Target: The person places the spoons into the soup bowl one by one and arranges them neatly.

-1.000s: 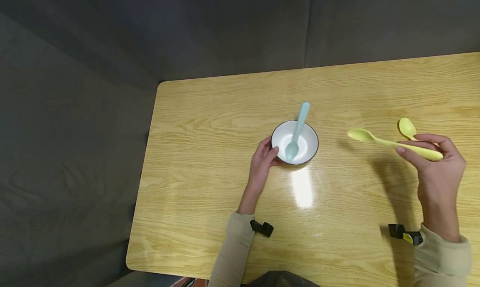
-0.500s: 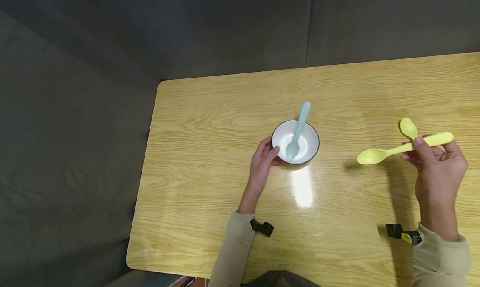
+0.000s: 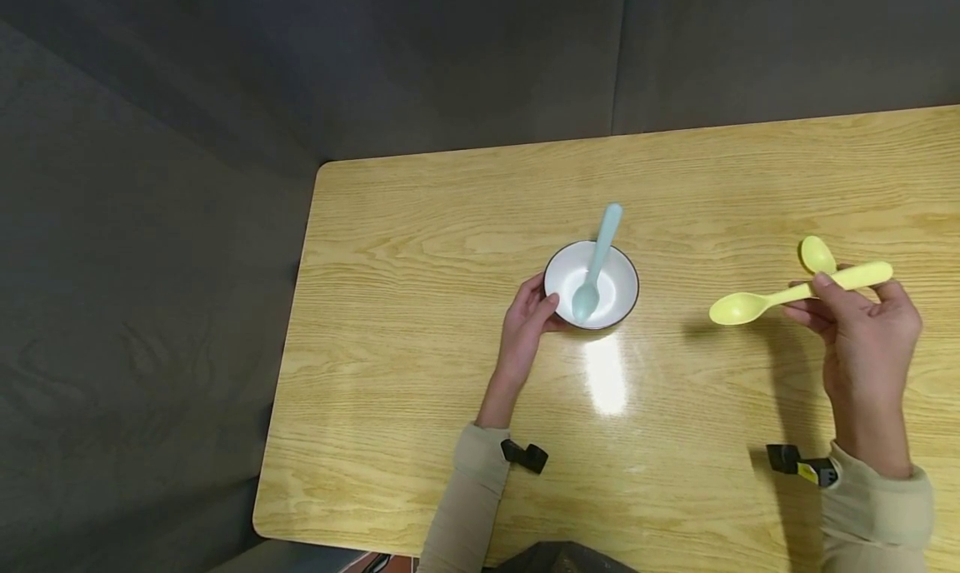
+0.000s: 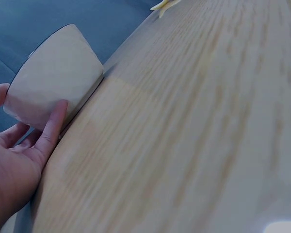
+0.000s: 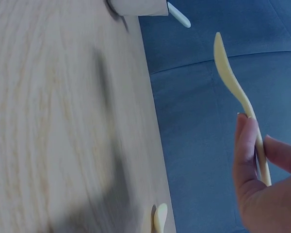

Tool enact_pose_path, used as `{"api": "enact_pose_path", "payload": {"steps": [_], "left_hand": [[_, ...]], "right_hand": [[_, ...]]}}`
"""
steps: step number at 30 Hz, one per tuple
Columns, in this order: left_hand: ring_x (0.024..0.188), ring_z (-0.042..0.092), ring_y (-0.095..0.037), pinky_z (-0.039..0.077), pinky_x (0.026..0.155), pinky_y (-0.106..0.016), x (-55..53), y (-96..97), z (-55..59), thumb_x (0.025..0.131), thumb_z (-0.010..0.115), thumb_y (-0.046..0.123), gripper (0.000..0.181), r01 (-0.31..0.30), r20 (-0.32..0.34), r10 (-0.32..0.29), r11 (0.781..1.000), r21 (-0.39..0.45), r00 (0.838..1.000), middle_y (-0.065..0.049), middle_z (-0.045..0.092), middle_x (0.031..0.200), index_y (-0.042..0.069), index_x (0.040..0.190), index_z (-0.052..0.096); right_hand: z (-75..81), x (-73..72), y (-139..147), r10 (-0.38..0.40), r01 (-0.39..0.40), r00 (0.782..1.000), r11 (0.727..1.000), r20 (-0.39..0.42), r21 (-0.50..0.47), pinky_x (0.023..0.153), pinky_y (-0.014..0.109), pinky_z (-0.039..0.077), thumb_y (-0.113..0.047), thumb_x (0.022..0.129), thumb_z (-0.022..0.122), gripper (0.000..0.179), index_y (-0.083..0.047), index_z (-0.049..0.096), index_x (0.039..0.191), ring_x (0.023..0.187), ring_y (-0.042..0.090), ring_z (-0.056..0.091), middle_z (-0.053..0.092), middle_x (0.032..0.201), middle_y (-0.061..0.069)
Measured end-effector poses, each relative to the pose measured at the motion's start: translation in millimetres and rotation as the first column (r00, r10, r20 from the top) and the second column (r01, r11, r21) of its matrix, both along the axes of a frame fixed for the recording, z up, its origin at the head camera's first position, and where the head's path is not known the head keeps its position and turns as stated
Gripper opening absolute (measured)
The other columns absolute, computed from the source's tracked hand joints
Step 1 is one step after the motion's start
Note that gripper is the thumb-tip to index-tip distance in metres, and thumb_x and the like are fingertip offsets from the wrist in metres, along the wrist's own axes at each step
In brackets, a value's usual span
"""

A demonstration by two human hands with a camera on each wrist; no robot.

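My left hand [image 3: 522, 319] grips the near-left side of a white bowl [image 3: 622, 286] with a dark rim, thumb over the edge and fingers along the outer wall. A pale blue spoon [image 3: 602, 244] leans in the bowl, its handle sticking out past the far rim. Off to the right, my right hand [image 3: 870, 340] pinches a yellow spoon [image 3: 738, 309] by its handle, held above the table with its bowl end pointing left. A second yellow spoon [image 3: 817, 255] lies on the table just beyond that hand, its handle mostly hidden behind the fingers.
The wooden table [image 3: 405, 306] has its left edge and rounded corners in view. A dark fabric partition [image 3: 465, 65] rises behind its far edge and along the left side. Light glares off the tabletop just in front of the bowl.
The yellow spoon in my right hand has turned, its bowl end coming nearer me and its handle end swinging away. That hand has shifted slightly left. The left hand and bowl stay put.
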State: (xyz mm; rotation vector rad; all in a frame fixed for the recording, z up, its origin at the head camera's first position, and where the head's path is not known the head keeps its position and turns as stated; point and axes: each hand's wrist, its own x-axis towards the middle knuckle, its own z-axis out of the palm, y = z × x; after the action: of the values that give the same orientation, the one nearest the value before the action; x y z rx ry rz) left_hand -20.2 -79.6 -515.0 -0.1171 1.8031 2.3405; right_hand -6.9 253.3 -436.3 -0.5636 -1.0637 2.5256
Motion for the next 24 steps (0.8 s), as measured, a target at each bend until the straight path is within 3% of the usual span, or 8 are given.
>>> {"api": "enact_pose_path", "payload": {"steps": [4,9,16,23,24], "left_hand": [[0.112,0.063,-0.021,0.061,0.083,-0.03,0.6,-0.2,-0.8,0.105,0.057,0.016,0.049,0.004,-0.001,-0.004,1.0,0.002,1.0,-0.015,0.054,0.148,0.001,0.151,0.046],[0.128,0.057,-0.024,0.061,0.086,-0.031,1.6,-0.8,-1.6,0.105,0.058,0.012,0.052,0.016,-0.012,-0.016,1.0,0.024,1.0,-0.014,0.05,0.152,0.002,0.153,0.043],[0.147,0.04,-0.022,0.049,0.108,-0.029,1.5,-3.0,-1.5,0.104,0.058,0.01,0.055,0.022,-0.024,-0.022,1.0,-0.004,0.999,-0.012,0.042,0.159,0.002,0.156,0.04],[0.145,0.043,-0.023,0.056,0.092,-0.027,1.7,-3.7,-2.9,0.105,0.055,0.011,0.055,0.043,-0.035,-0.043,0.999,-0.003,0.998,-0.012,0.041,0.159,0.002,0.157,0.038],[0.145,0.042,-0.022,0.055,0.095,-0.027,1.7,-3.9,-3.3,0.106,0.055,0.011,0.055,0.046,-0.037,-0.046,0.999,-0.007,0.998,-0.012,0.041,0.16,0.002,0.157,0.037]], "right_hand": [[1.6,-0.4,-1,0.04,-0.042,0.999,0.998,-0.034,-0.037,0.052,0.04,0.062,0.035,0.083,0.058,0.03,0.015,0.056,0.104,0.061,0.034,0.074,0.073,0.085,0.03],[3.4,-0.4,-3,0.081,-0.084,0.995,0.995,-0.059,-0.059,0.056,0.039,0.062,0.037,0.083,0.055,0.034,0.016,0.059,0.11,0.067,0.034,0.076,0.074,0.101,0.029],[4.4,-4.2,-20,0.145,-0.149,0.987,0.987,-0.062,-0.062,0.057,0.038,0.063,0.034,0.085,0.058,0.037,0.014,0.063,0.116,0.065,0.032,0.075,0.073,0.081,0.027],[5.1,-10.1,-43,0.204,-0.204,0.976,0.979,-0.078,0.012,0.06,0.036,0.064,0.031,0.086,0.059,0.02,0.014,0.061,0.096,0.065,0.03,0.076,0.073,0.078,0.024],[5.4,-10.5,-45,0.207,-0.207,0.975,0.978,-0.08,0.013,0.06,0.036,0.064,0.031,0.086,0.059,0.02,0.014,0.061,0.096,0.065,0.03,0.076,0.073,0.078,0.024]]}}
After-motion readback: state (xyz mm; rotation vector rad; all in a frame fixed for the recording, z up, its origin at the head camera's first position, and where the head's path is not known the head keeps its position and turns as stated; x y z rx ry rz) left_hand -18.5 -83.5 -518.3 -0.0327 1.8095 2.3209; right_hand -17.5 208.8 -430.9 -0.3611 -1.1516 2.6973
